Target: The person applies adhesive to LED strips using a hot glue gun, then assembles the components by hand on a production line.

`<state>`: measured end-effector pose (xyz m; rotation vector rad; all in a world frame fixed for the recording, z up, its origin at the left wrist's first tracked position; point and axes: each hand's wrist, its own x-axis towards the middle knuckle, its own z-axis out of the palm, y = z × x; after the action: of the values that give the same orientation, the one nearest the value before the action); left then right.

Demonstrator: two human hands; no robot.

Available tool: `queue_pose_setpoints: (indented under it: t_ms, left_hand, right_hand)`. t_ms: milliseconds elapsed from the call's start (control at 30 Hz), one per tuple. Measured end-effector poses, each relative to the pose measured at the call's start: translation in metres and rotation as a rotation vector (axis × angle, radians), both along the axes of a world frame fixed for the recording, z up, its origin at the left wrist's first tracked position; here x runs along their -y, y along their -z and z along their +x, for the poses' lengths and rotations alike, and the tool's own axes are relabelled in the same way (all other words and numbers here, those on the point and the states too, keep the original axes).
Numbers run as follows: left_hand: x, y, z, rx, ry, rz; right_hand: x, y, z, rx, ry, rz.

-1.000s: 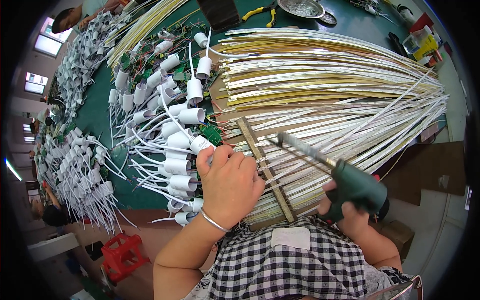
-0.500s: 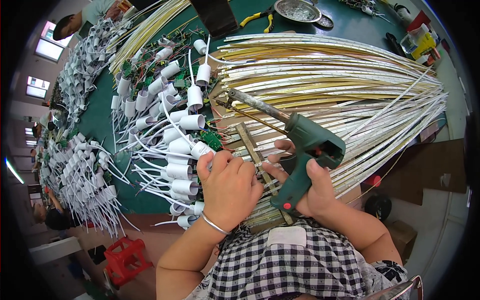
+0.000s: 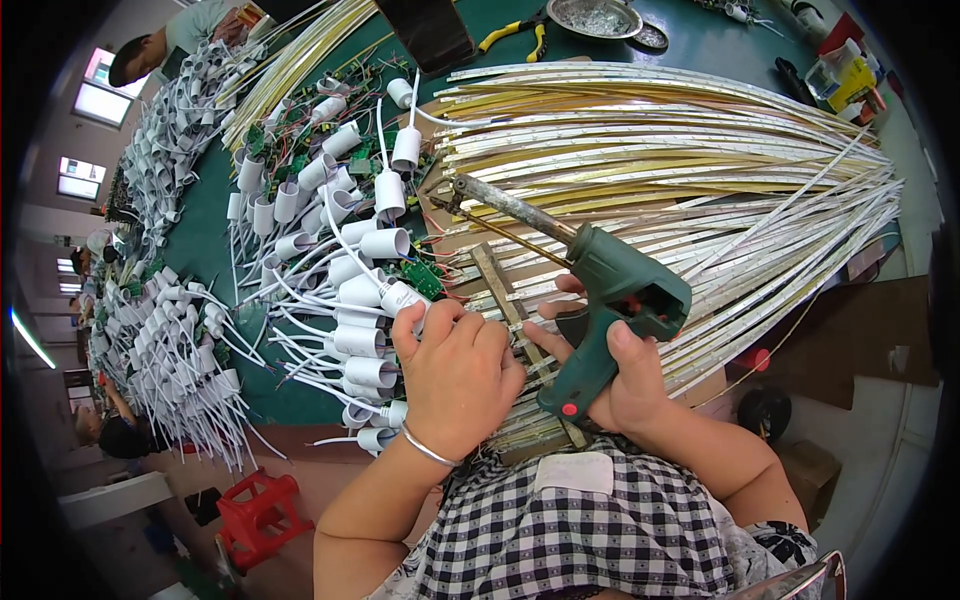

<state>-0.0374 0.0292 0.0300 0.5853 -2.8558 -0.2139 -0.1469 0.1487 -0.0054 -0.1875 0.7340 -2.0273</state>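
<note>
My left hand point(image 3: 460, 375) is closed around a white plastic lamp socket point(image 3: 402, 297) with a white cable; the fingertips are partly hidden. Just beyond it lies a green circuit board point(image 3: 425, 277) with red wires. My right hand point(image 3: 635, 385) grips the handle of a green pistol-shaped soldering gun point(image 3: 625, 270), its index and middle fingers reaching past the handle. The gun's metal barrel and thin brass tube point to the upper left, above white and yellow LED strips point(image 3: 650, 150). A narrow wooden slat point(image 3: 495, 275) crosses the strip ends between my hands.
More white sockets point(image 3: 165, 370) with cables lie piled on the green table point(image 3: 205, 270). At the far side are yellow-handled pliers point(image 3: 512, 35), a metal dish point(image 3: 625, 36) and a dark flat panel point(image 3: 428, 35). A red stool point(image 3: 258, 515) stands lower left. Other people sit along the left.
Both hands stay almost in place, still holding the socket and the soldering gun. The whole view shifts very slightly.
</note>
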Motion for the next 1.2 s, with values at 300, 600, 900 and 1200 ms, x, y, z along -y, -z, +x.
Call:
queue_pose_setpoints:
  t_ms: [300, 600, 900, 1200]
  left_hand:
    - [0.004, -0.006, 0.001, 0.044, 0.046, 0.009]
    - [0.006, -0.006, 0.002, 0.063, 0.068, 0.012]
    - [0.005, -0.003, 0.003, 0.042, 0.059, 0.016]
    - [0.005, 0.005, 0.000, -0.001, 0.066, 0.026]
  right_hand:
    - [-0.001, 0.002, 0.000, -0.022, 0.004, -0.008]
    - [-0.001, 0.003, 0.000, -0.020, 0.001, -0.011]
    - [0.000, 0.003, 0.002, -0.037, -0.001, 0.006]
    - [-0.011, -0.013, -0.004, -0.051, 0.049, 0.052]
